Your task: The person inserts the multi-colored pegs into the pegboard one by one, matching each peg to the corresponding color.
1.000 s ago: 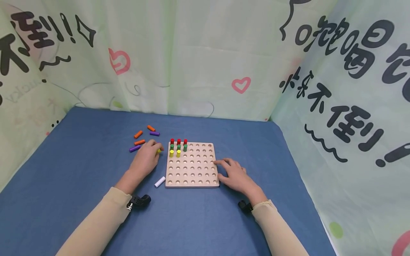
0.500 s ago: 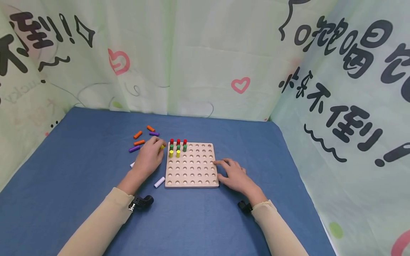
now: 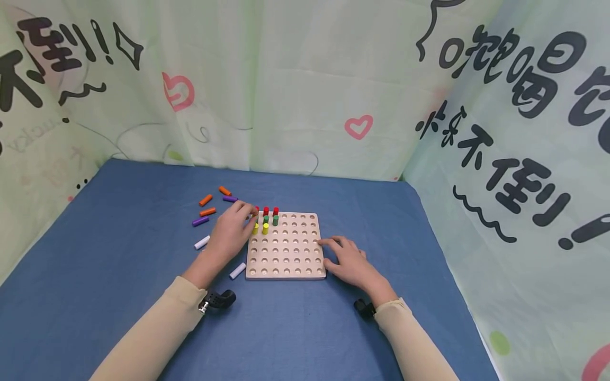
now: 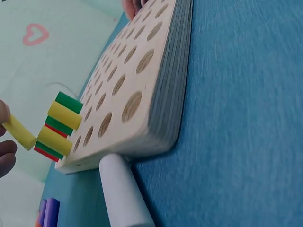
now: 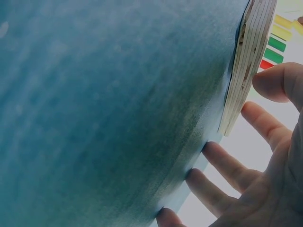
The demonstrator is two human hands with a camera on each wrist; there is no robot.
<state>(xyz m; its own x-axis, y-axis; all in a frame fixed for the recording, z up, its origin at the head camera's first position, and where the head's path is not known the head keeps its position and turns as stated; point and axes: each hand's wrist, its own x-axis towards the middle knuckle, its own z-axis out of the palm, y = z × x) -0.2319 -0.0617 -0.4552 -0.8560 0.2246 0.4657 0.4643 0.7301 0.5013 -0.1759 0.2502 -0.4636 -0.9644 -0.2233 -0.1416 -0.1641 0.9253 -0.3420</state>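
Note:
My left hand (image 3: 230, 233) is over the back left corner of the pegboard (image 3: 286, 254). Between thumb and fingers it pinches a yellow peg (image 4: 20, 132), tilted above the standing pegs in the left wrist view. In the board's back left holes stand red pegs (image 3: 276, 211), green pegs (image 3: 275, 220) and two yellow pegs (image 3: 265, 228); the hand partly covers the leftmost ones. My right hand (image 3: 351, 263) rests at the board's right edge, its thumb and index finger at the wood and the other fingers spread on the cloth.
Left of the board lie several loose orange pegs (image 3: 207, 211) and purple pegs (image 3: 200, 221). One white peg (image 3: 202, 243) lies beside my left wrist, another white peg (image 3: 237, 271) near the board's front left corner. A printed curtain (image 3: 305, 106) surrounds the blue tablecloth (image 3: 295, 328).
My left hand has moved right with the yellow peg, from beside the loose pegs to over the board's back left corner, uncovering a white peg. The right hand has stayed in place.

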